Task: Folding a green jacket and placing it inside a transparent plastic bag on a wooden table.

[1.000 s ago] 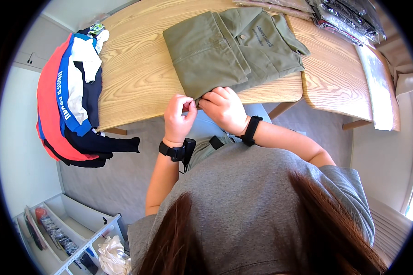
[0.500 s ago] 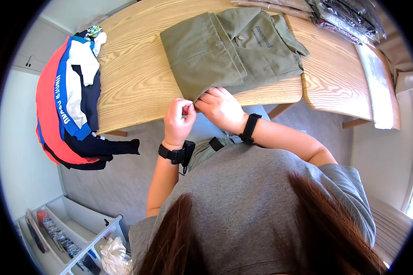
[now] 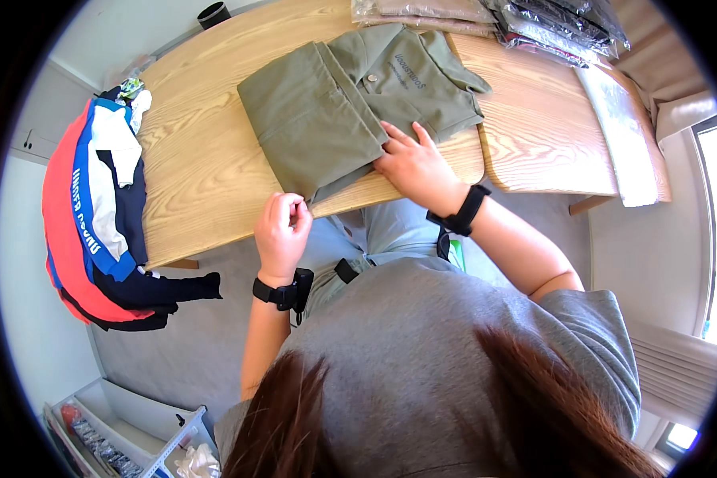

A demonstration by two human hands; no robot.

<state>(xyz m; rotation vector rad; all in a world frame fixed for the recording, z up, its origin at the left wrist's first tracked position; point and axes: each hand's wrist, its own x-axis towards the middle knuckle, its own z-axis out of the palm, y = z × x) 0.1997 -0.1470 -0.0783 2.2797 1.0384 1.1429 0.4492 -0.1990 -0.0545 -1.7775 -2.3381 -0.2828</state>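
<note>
A folded olive-green jacket point(image 3: 315, 119) lies on the wooden table point(image 3: 191, 135), its collar toward the right and a round button and dark lettering on its upper layer. At its near left corner, by the table's front edge, my left hand point(image 3: 281, 239) is closed in a pinch on the cloth. My right hand point(image 3: 422, 169) rests on the jacket's near right side with its fingers spread. Its index finger touches the edge of the folded-over layer. What lies under the right palm is hidden.
A pile of red, blue, white and black clothes point(image 3: 95, 207) hangs over the table's left end. Plastic-wrapped garments point(image 3: 558, 28) lie at the back right, clear plastic bags point(image 3: 617, 135) at the right edge. A divided white bin point(image 3: 135, 422) stands on the floor at lower left.
My right hand has left the near corner, moved right and spread its fingers on the jacket. My left hand stays pinched at the corner. The view has shifted.
</note>
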